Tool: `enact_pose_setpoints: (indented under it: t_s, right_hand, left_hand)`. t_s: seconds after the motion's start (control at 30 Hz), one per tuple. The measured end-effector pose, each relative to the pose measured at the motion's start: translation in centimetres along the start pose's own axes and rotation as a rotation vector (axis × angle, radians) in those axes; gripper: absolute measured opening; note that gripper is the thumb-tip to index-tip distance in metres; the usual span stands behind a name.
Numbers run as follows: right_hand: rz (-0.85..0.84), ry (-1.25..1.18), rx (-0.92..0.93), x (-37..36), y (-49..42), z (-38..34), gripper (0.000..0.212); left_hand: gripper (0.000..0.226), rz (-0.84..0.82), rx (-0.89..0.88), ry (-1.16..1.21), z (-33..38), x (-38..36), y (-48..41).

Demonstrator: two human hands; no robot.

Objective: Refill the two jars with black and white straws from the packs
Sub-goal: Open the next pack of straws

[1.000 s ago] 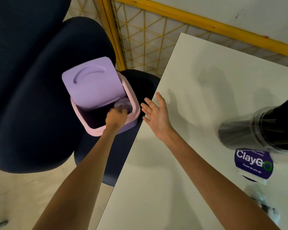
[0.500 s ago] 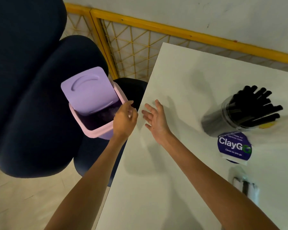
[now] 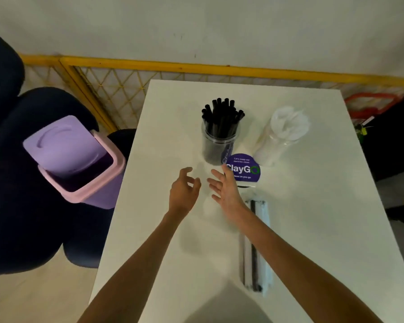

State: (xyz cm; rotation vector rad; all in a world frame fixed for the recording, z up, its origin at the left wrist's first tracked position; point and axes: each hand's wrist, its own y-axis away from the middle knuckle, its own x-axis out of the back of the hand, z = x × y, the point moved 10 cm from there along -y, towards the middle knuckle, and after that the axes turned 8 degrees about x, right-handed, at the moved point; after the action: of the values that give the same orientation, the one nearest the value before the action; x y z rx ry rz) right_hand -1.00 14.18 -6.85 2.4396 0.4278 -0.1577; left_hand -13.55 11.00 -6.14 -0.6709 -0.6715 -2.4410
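Jars on bench, head view; both hands released.

Black jar (image 3: 220, 145): clear, upright, far middle of the white bench (image 3: 313, 229), packed with black straws (image 3: 222, 115) that stand above its rim. White straws (image 3: 287, 127): in a clear holder just right of the black jar, too blurred to tell jar from wrapping. Sticker (image 3: 245, 172): purple, round, reads "ClayGo", flat on the bench before the two. Pack (image 3: 258, 252): long, clear, lies lengthwise near the right forearm, black and white straws inside. Left hand (image 3: 183, 192): over the bench, fingers loosely curved, holds nothing. Right hand (image 3: 224, 187): just beside it, fingers spread, holds nothing. Bin (image 3: 89, 183): lilac, lid tipped open, off the bench's left edge on a dark chair (image 3: 21, 194).
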Motion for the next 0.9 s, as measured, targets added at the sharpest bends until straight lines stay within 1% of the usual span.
enact_pose_setpoints:
  t_s: [0.17,0.23,0.33,0.43,0.5,0.6,0.67,0.77,0.9]
  right_hand:
    - [0.011,-0.008,0.027,7.3,2.3,-0.4,0.058]
    - [0.022,0.000,0.067,9.9,3.0,-0.9,0.054]
    - [0.090,0.006,0.117,13.8,3.5,-1.0,0.044]
    - [0.161,0.023,0.107,17.0,3.8,0.3,0.038]
    - [0.180,0.080,0.086,18.4,4.0,1.5,0.041]
    - [0.141,0.085,-0.077,19.3,4.7,4.3,0.054]
    - [0.088,0.044,-0.185,19.6,5.2,5.9,0.060]
    - [0.018,-0.008,-0.245,19.4,5.4,7.0,0.065]
    - [-0.047,-0.015,-0.277,19.1,5.5,6.9,0.067]
  left_hand:
    - [0.039,-0.035,0.117,0.094,0.5,-5.5,4.5]
    - [0.040,-0.041,0.149,0.092,0.6,-7.4,6.2]
    - [0.045,-0.067,0.218,0.049,0.1,-10.1,8.3]
    - [0.061,-0.083,0.282,-0.006,-0.6,-12.6,10.6]
    - [0.078,-0.103,0.329,-0.052,-1.2,-14.3,12.1]
    - [0.101,-0.153,0.422,-0.183,-2.0,-16.6,13.9]
    - [0.108,-0.151,0.461,-0.267,-1.8,-17.7,14.9]
    - [0.105,-0.086,0.507,-0.335,-1.1,-18.3,15.5]
    - [0.087,0.023,0.507,-0.363,-0.9,-18.5,15.3]
